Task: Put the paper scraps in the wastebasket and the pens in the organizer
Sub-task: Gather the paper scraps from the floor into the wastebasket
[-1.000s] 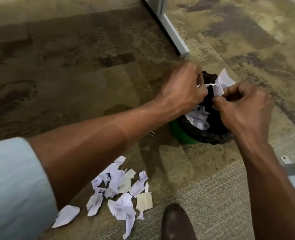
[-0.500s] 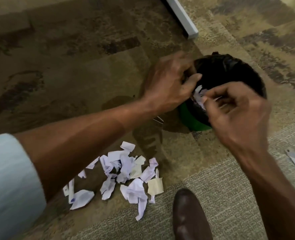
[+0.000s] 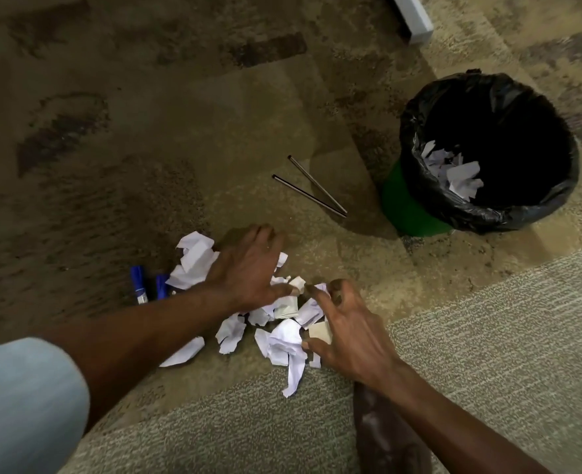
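Scraps [image 3: 282,340] of torn paper lie heaped on the carpet near-left of the wastebasket [image 3: 416,206], both hands, left hand [image 3: 248,271] and right hand [image 3: 351,333], spread-fingered over them gripping nothing, while two blue pens [image 3: 138,283] left of the heap point away from the person.

You are in what looks like an office. The floor is covered with carpet tiles [image 3: 180,138] in a mottled brown and beige pattern, with a grey ribbed tile [image 3: 470,354] beside them. A small green wastebasket [image 3: 409,206] with a black bag liner [image 3: 419,131] stands on it, and a white metal furniture leg [image 3: 414,17] shows at the top.
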### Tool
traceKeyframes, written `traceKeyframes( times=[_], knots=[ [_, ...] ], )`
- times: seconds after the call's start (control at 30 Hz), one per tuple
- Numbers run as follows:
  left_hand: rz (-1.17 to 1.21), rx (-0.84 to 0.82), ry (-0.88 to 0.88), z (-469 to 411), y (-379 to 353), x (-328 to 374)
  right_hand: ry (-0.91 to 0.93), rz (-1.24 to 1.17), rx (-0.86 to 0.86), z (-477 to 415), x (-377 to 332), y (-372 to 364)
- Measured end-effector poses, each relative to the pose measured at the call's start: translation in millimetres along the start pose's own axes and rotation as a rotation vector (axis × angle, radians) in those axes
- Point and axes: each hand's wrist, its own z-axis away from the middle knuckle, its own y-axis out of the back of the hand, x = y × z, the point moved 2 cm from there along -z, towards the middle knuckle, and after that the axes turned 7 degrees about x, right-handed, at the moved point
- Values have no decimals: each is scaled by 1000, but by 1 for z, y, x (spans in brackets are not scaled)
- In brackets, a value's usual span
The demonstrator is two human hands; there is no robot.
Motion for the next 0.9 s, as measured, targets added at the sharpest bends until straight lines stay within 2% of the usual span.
traceKeyframes(
  times=[0.23, 0.33, 0.43, 0.6, 0.73, 0.9],
  knots=[
    [21, -54, 30, 13, -33, 17, 42, -27, -58, -7, -5, -7],
    [13, -17, 16, 14, -40, 25, 17, -64, 4, -12, -6, -6],
    [-40, -5, -73, 16, -50, 32, 11, -97, 73, -13, -6, -10],
    [107, 137, -57, 18, -52, 27, -19, -196, 165, -16, 1, -10],
    [207, 247, 23, 14, -35, 25, -91, -246, 228, -21, 6, -3],
    [422, 242, 194, 8, -23, 26, -145, -299, 304, -27, 7, 33]
  ],
)
